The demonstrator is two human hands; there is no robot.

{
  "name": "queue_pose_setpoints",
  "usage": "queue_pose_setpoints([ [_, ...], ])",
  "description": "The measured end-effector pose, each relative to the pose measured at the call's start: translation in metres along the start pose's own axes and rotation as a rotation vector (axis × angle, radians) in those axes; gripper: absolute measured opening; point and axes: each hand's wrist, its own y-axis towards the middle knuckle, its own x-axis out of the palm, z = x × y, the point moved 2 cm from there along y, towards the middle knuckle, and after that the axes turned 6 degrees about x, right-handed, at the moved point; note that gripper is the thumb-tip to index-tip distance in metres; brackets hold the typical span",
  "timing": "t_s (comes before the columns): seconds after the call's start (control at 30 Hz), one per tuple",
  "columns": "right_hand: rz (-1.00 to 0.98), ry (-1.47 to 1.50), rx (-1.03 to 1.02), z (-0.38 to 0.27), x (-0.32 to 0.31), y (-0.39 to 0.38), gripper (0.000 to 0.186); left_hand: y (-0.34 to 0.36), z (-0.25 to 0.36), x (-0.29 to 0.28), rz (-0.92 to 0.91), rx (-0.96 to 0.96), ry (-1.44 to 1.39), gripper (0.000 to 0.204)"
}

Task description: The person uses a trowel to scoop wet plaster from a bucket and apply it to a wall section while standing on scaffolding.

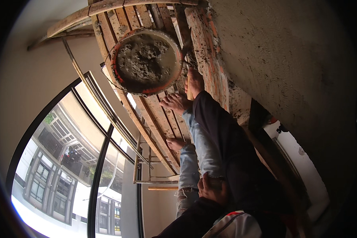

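Gripping a wooden handle [190,93], the right hand [196,81] curls beside the bucket [150,92], brickwork [205,51] right of it; the left hand [213,189], palm hidden, rests on jeans [205,146].

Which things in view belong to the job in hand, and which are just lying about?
Likely in the job:
tan wooden-handled tool in the right hand
round, orange-rimmed bucket of wet grey mortar-like mix
slatted brown wooden platform beneath the bucket

Likely just around:
long, thin tan poles
black-framed glass window
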Motion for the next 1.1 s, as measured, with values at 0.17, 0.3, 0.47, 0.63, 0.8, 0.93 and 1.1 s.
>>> queue_pose_setpoints([
  [0.17, 0.186, 0.039, 0.281, 0.052, -0.055, -0.05, 0.047, -0.005, -0.016, -0.001, -0.005, -0.026, -0.004, 0.081],
  [0.3, 0.238, 0.066, 0.218, 0.072, -0.062, -0.063, 0.044, -0.006, -0.023, 0.003, -0.044, -0.088, -0.031, 0.082],
  [0.47, -0.014, 0.075, 0.136, 0.084, -0.05, -0.03, 0.045, -0.01, -0.044, 0.01, -0.075, -0.065, 0.013, 0.083],
  [0.63, 0.239, -0.763, -0.423, 0.126, -0.131, -0.053, 0.05, -0.009, -0.067, 0.013, -0.063, 0.009, 0.023, 0.082],
  [0.8, 0.294, -0.764, -0.314, 0.108, -0.161, -0.112, 0.051, -0.008, -0.075, 0.025, -0.135, 0.198, 0.153, 0.083],
  [0.93, -0.12, -0.619, -0.176, 0.022, -0.121, -0.17, 0.044, 0.0, -0.081, 0.044, -0.207, 0.09, 0.234, 0.086],
  [1.1, -0.151, -1.121, -0.436, -0.108, -0.031, -0.193, 0.046, 0.011, -0.053, 0.047, -0.273, 0.227, 0.39, 0.044],
])
